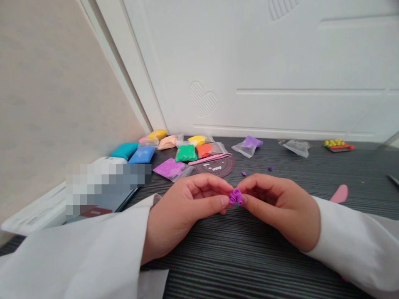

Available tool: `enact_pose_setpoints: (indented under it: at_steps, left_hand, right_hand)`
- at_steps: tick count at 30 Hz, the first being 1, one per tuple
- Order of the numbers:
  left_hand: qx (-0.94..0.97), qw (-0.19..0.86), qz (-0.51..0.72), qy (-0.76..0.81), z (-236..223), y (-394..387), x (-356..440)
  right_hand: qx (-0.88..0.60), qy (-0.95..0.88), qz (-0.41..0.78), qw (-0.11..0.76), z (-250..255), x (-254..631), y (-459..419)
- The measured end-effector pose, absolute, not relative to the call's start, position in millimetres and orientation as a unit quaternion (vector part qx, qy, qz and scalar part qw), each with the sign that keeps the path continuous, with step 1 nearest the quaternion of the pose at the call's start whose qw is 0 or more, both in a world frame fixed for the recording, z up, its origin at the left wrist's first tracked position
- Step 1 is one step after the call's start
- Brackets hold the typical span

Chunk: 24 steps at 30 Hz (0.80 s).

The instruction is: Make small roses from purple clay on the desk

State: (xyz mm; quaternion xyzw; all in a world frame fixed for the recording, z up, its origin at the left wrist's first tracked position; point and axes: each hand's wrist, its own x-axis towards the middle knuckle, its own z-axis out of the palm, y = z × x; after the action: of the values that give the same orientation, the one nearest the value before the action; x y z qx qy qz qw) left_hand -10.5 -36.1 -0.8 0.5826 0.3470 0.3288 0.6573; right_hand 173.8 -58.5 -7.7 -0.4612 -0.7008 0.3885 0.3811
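A small cluster of purple clay roses [236, 197] is pinched between both hands, above the dark table. My left hand [190, 207] is closed, its thumb and forefinger gripping the cluster's left side. From the right, my right hand [283, 207] holds the same cluster between thumb and fingertips. Rolled spirals show on the petals. Just beyond the hands lie two tiny purple clay bits [244, 173]. Partly behind my right wrist, a pink clay tool [339, 194] rests on the table.
Packets of coloured clay, including a green packet [186, 153] and a magenta packet [171, 167], lie at the back left. Near them is a dark protractor [229, 166] with a pink stick [210, 158]. A small clay piece with yellow blobs [338, 145] sits back right. White panels stand behind.
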Motion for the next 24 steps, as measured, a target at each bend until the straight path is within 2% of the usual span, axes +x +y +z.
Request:
enact_pose_setpoints:
  at_steps: [24]
  left_hand:
    - [0.586,0.654,0.321,0.355,-3.0,-37.3,-9.4]
  right_hand:
    - [-0.453,-0.698,0.400,0.384,-6.8,171.7,-59.2]
